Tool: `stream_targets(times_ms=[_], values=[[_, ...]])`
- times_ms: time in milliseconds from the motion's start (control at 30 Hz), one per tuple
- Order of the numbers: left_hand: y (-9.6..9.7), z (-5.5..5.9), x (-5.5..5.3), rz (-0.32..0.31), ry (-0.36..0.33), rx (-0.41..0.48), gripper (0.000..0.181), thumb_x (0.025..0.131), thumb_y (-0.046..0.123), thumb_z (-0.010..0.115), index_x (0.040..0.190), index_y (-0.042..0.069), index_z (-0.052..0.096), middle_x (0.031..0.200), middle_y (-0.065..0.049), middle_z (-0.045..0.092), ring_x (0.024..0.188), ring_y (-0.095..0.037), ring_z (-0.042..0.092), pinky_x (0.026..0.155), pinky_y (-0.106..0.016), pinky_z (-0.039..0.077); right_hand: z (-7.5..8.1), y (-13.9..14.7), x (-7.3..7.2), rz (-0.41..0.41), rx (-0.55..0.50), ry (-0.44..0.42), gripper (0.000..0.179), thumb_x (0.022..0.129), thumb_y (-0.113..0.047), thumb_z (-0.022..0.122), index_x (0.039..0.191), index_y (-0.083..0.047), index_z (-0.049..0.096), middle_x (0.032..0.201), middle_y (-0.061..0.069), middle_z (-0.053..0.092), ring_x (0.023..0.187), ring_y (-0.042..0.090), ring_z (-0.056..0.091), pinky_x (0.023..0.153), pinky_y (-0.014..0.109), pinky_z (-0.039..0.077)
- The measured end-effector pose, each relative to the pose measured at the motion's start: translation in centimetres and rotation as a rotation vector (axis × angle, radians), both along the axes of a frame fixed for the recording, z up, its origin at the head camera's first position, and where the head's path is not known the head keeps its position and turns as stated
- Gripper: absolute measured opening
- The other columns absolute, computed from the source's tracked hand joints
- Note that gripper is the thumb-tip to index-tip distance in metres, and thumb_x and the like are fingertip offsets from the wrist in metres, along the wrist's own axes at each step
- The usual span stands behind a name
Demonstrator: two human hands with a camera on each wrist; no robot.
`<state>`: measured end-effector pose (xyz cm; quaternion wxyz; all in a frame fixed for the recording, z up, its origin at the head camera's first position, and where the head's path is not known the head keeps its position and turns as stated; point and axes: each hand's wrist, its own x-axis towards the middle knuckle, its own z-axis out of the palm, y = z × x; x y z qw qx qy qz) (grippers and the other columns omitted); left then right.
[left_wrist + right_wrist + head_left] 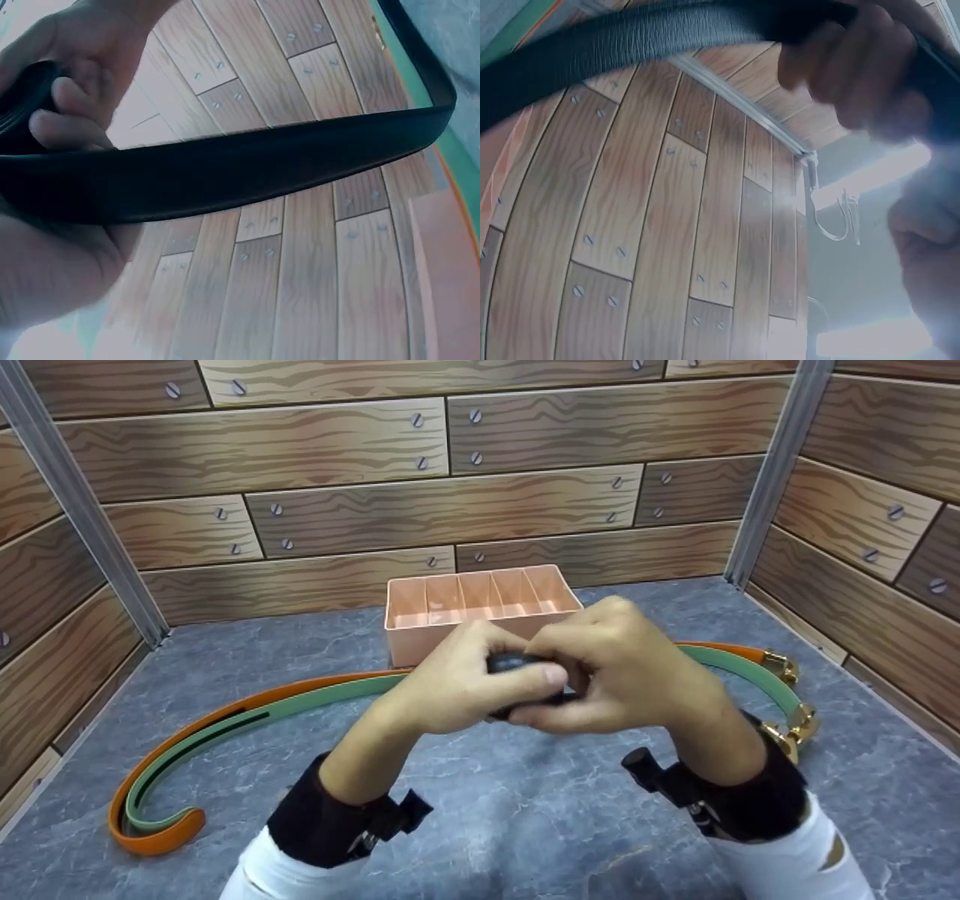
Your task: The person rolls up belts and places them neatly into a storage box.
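Both hands grip a black leather belt (517,662), together above the middle of the table. My left hand (469,682) curls round the belt, its thumb laid across the front. Close against it, my right hand (619,675) holds the belt between thumb and bent fingers. Part of the belt is wound into a roll (28,105), seen in the left wrist view. From there a flat length of strap (247,169) runs out to a bend at the right. In the right wrist view the dark strap (630,45) arcs past blurred fingers (855,71). The hands hide much of the roll in the head view.
A pink box (409,643) with several compartments stands behind the hands. An orange belt (161,840) and a green belt (337,691) curve across the grey table, passing behind the hands. Gold buckles (804,724) lie at the right. Wood-patterned walls (352,442) enclose the table.
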<state>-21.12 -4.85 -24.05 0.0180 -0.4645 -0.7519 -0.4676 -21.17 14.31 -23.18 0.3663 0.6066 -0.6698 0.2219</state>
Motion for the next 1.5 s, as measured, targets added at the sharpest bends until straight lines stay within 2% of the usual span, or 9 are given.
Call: stream_targets(times_ms=[167,267,467,700,800,900,1067,1200,1500], values=[[0.4,0.1,0.7,0.370,0.164,-0.356,0.041,0.081,0.048,0.061,0.053,0.024,0.044,0.048,0.013,0.039,0.046,-0.005,0.042,0.043,-0.027,0.036,-0.1,-0.5,1.1,-0.241,0.167,0.075,0.040,0.073,-0.026,0.079,0.061,-0.017,0.042,0.051,-0.009,0.035,0.047,0.000,0.025,0.043,0.017,0.023],[0.6,0.1,0.9,0.422,0.175,-0.426,0.041,0.079,0.046,0.061,0.052,0.023,0.041,0.048,0.012,0.037,0.047,-0.007,0.041,0.042,-0.029,0.035,-0.2,-0.7,1.2,-0.267,0.188,0.108,0.043,0.073,-0.025,0.079,0.059,-0.017,0.039,0.050,-0.008,0.031,0.046,0.002,0.021,0.043,0.018,0.018],[0.4,0.1,0.5,0.331,0.126,-0.330,0.037,0.084,0.048,0.059,0.057,0.025,0.054,0.052,0.014,0.045,0.049,-0.003,0.044,0.045,-0.027,0.038,-0.2,-0.4,0.6,-0.154,0.139,0.089,0.040,0.078,-0.024,0.078,0.062,-0.015,0.042,0.051,-0.007,0.035,0.045,0.002,0.027,0.043,0.017,0.023],[0.2,-0.1,-0.5,-0.076,-0.035,0.088,0.036,0.093,0.031,0.052,0.079,0.002,0.069,0.065,0.007,0.059,0.057,-0.006,0.054,0.054,-0.025,0.047,-0.2,0.0,-0.6,0.079,-0.084,0.040,0.033,0.083,-0.034,0.080,0.070,-0.011,0.060,0.048,-0.010,0.037,0.041,0.000,0.030,0.039,0.014,0.024],[0.2,-0.2,-0.7,-0.162,-0.073,0.166,0.039,0.092,0.029,0.051,0.083,-0.004,0.069,0.067,0.007,0.059,0.058,-0.007,0.055,0.054,-0.026,0.048,-0.4,0.1,-0.8,0.076,-0.129,0.027,0.032,0.083,-0.037,0.080,0.073,-0.010,0.064,0.047,-0.011,0.038,0.039,-0.001,0.031,0.039,0.014,0.023],[0.0,-0.2,-0.7,-0.112,-0.001,0.097,0.037,0.093,0.032,0.053,0.080,0.001,0.070,0.065,0.008,0.059,0.057,-0.004,0.053,0.053,-0.025,0.046,-0.3,0.2,-0.4,-0.015,-0.043,-0.002,0.036,0.084,-0.040,0.078,0.071,-0.013,0.060,0.049,-0.010,0.040,0.041,-0.001,0.033,0.040,0.014,0.026],[0.1,-0.2,-0.4,0.141,0.125,-0.183,0.036,0.089,0.044,0.058,0.063,0.020,0.062,0.054,0.012,0.050,0.049,-0.002,0.045,0.046,-0.024,0.038,-0.2,-0.1,1.0,-0.241,0.136,0.034,0.042,0.077,-0.040,0.081,0.066,-0.016,0.049,0.051,-0.009,0.039,0.045,0.000,0.030,0.041,0.017,0.027],[0.2,-0.2,-0.1,0.276,0.159,-0.340,0.040,0.084,0.046,0.058,0.054,0.023,0.045,0.050,0.013,0.039,0.046,-0.004,0.039,0.043,-0.024,0.031,-0.3,-0.6,1.2,-0.281,0.165,0.087,0.041,0.072,-0.030,0.082,0.062,-0.017,0.044,0.050,-0.009,0.035,0.045,0.001,0.025,0.041,0.018,0.023],[0.2,-0.1,-0.3,0.193,0.144,-0.224,0.034,0.089,0.045,0.059,0.063,0.023,0.063,0.055,0.013,0.048,0.050,-0.001,0.043,0.047,-0.024,0.036,-0.4,-0.5,0.3,-0.094,0.073,0.089,0.034,0.077,-0.021,0.080,0.068,-0.014,0.048,0.050,-0.007,0.036,0.043,0.002,0.029,0.041,0.015,0.025]])
